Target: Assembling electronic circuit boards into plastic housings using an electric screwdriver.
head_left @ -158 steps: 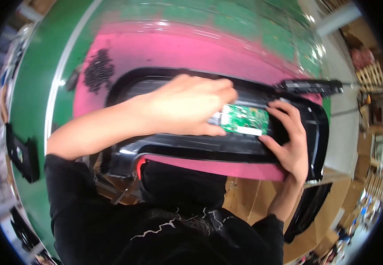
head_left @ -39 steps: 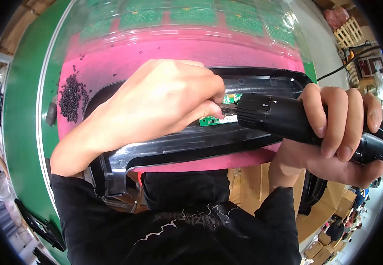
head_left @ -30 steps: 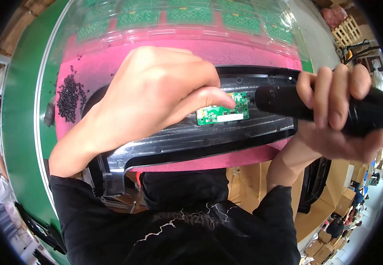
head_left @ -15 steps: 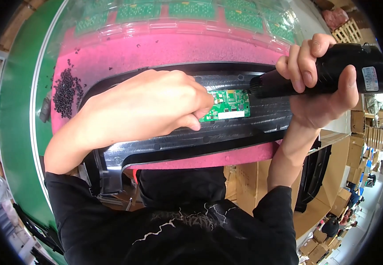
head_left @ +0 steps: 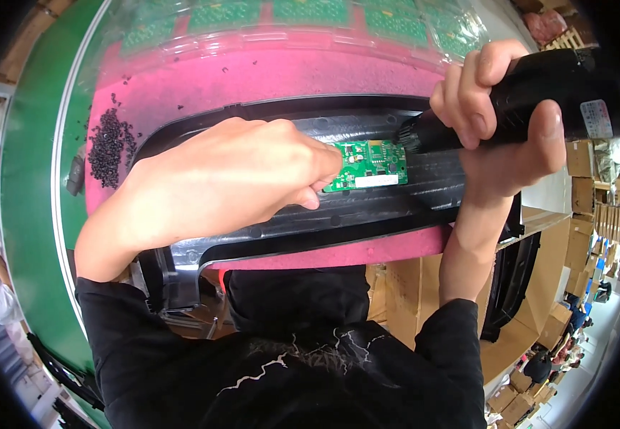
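The left hand (head_left: 231, 179) lay flat on the long black plastic housing (head_left: 367, 214), its fingertips pressed on the left edge of the small green circuit board (head_left: 368, 166). The right hand (head_left: 499, 121) had a closed grip around a black electric screwdriver (head_left: 532, 93), its tip just right of the board. To do it well, I think the tool should stand straight on the screw, and the board must not slide. A heap of black screws (head_left: 108, 143) lay on the pink mat (head_left: 288, 75), far left of that grip.

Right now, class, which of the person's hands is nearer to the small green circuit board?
Left. The left hand rests on the black plastic panel with fingertips touching the circuit board's left edge. The right hand is off to its right, gripping a black power screwdriver.
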A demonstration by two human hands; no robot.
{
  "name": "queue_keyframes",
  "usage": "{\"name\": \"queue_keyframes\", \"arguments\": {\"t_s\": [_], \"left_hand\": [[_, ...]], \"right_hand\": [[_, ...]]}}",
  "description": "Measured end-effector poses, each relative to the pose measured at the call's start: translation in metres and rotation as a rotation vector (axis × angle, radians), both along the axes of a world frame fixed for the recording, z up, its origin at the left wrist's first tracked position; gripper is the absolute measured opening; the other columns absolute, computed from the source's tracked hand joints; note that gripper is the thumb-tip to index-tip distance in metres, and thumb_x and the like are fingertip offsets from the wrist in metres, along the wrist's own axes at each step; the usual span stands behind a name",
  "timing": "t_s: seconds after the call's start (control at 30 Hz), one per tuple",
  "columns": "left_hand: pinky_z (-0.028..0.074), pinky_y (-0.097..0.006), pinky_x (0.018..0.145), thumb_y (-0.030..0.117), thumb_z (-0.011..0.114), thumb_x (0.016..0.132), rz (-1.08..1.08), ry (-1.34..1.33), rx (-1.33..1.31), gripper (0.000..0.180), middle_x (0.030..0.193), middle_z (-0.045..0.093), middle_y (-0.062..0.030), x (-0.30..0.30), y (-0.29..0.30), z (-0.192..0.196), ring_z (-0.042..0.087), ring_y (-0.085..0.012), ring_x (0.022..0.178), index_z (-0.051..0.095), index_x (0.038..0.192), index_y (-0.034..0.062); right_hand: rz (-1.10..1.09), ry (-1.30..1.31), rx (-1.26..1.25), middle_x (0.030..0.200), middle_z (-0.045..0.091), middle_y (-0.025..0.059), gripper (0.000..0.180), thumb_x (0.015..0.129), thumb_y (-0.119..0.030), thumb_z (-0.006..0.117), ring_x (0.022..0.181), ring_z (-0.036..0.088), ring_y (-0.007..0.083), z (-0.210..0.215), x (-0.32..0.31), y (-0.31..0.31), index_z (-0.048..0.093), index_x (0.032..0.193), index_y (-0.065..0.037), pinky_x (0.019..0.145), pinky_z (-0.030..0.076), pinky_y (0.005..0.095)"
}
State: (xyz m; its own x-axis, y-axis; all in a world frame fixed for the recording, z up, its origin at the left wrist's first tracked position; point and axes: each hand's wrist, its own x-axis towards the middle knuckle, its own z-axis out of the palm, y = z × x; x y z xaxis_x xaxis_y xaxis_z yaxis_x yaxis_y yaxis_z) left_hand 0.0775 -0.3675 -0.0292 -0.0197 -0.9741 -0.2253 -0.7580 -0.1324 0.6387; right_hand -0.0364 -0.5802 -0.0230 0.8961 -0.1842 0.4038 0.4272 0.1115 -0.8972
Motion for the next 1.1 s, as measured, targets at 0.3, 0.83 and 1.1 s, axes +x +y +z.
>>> {"name": "queue_keyframes", "arguments": {"t_s": [0.3, 0.83, 1.1], "left_hand": [[0.046, -0.045, 0.061, 0.016, 0.067, 0.082, 0.010, -0.038, -0.085, 0.020, 0.080, 0.063, -0.0112, 0.000, 0.000, 0.000, 0.061, -0.0342, 0.075, 0.055, 0.083, -0.0001], [0.048, -0.038, 0.061, 0.012, 0.075, 0.075, 0.191, 0.069, -0.525, 0.023, 0.074, 0.063, -0.0128, 0.005, 0.001, -0.005, 0.061, -0.0310, 0.069, 0.060, 0.082, -0.0031], [0.048, -0.037, 0.058, 0.014, 0.078, 0.071, 0.269, -0.156, -0.550, 0.028, 0.074, 0.063, -0.0132, 0.005, -0.001, -0.003, 0.061, -0.0304, 0.069, 0.061, 0.084, -0.0032]], "right_hand": [[0.095, -0.088, 0.306, 0.066, 0.046, -0.0038, 0.046, 0.083, -0.047, 0.062, 0.055, 0.041, 0.0070, 0.021, -0.014, -0.001, 0.050, 0.097, -0.005, 0.058, 0.032, 0.0241], [0.043, -0.156, 0.789, 0.070, 0.046, -0.0017, 0.031, 0.089, -0.031, 0.060, 0.062, 0.045, 0.0088, 0.019, -0.005, 0.023, 0.048, 0.098, -0.004, 0.071, 0.039, 0.0271], [-0.185, -0.045, 0.723, 0.088, 0.050, 0.0004, 0.012, 0.096, -0.016, 0.055, 0.084, 0.051, 0.0110, 0.006, 0.003, 0.031, 0.052, 0.101, -0.005, 0.090, 0.041, 0.0379]]}}
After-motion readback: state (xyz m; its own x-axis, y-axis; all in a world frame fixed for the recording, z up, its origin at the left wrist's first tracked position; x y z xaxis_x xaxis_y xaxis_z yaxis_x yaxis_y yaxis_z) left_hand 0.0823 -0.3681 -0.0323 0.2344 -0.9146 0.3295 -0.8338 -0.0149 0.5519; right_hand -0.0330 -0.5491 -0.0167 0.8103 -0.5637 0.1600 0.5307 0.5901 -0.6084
